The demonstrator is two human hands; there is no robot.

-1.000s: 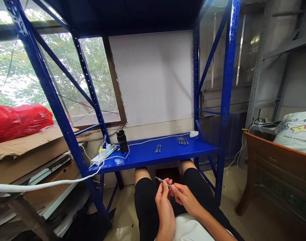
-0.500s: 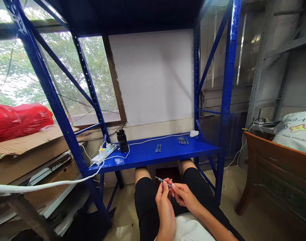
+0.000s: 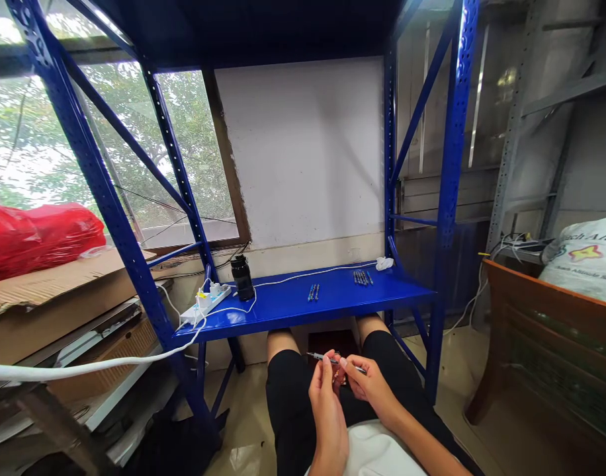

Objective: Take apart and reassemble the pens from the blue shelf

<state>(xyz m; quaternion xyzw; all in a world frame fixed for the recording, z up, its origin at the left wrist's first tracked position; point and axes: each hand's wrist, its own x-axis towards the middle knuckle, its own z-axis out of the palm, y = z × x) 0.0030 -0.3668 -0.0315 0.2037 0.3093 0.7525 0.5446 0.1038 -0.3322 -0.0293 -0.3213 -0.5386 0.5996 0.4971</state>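
A slim pen [image 3: 319,356] with a pointed tip is held level above my lap, its tip toward the left. My left hand [image 3: 327,396] pinches its grey front part between thumb and fingers. The fingers of my right hand [image 3: 365,378] close on the rear part, whose dark end shows past them. Both hands are nearly touching. On the blue shelf [image 3: 278,311] lie three pens [image 3: 313,292] side by side near the middle, and several more pens [image 3: 363,277] in a row farther right.
A black bottle [image 3: 242,279] and a white power strip [image 3: 206,303] with cables occupy the shelf's left side. Crumpled white plastic [image 3: 384,264] lies at its back right corner. Blue uprights [image 3: 448,132] flank the shelf; a wooden chair [image 3: 531,317] holds a white sack.
The pen's rear end now shows beyond my right fingers, where it was hidden before. My right hand has shifted slightly, and the pen lies a little flatter.
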